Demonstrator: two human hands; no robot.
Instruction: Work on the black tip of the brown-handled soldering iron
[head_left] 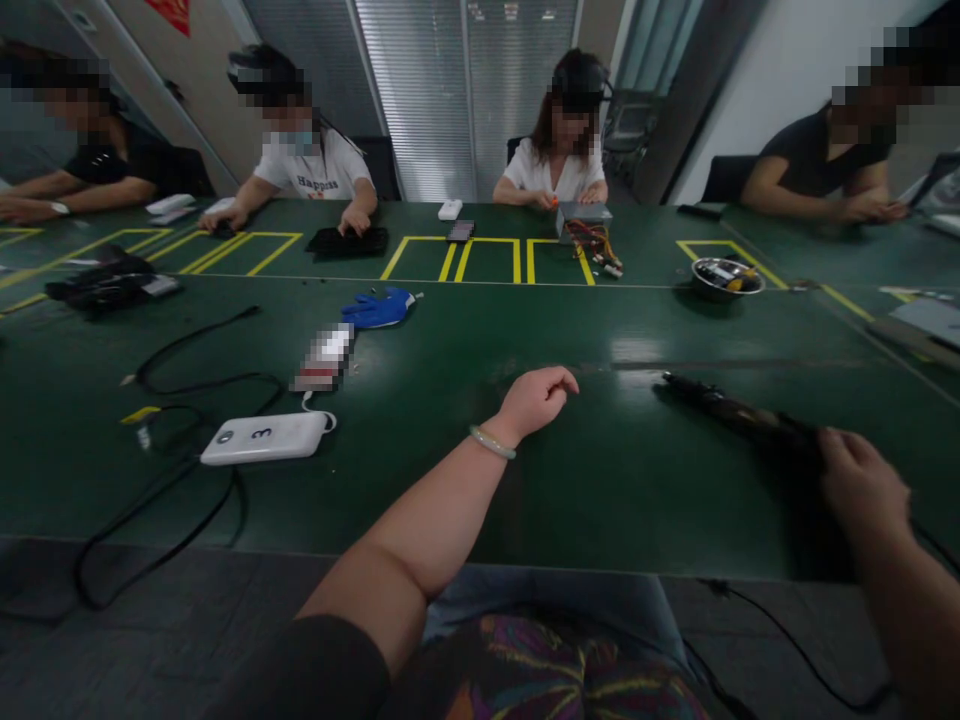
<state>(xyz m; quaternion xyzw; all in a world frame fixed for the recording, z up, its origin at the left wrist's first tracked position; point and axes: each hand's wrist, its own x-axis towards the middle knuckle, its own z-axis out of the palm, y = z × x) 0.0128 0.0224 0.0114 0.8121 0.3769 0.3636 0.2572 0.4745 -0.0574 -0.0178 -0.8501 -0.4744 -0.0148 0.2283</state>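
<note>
Over the middle of the green table [465, 480], my left hand [536, 400] is closed in a loose curl, with nothing visible in its fingers. A pale bangle [493, 442] circles that wrist. My right hand [866, 485] grips the near end of a long black object [739, 412] on the right. It tapers to a narrow tip pointing left and away from me. Blur and shadow hide what kind of thing it is.
On the left lie a white power bank [266, 440], a phone [326, 358], a blue glove [379, 308] and black cables [187, 380]. A metal bowl [726, 280] of small items stands at right. Across the table, several people sit, one handling a metal box with wires [585, 222].
</note>
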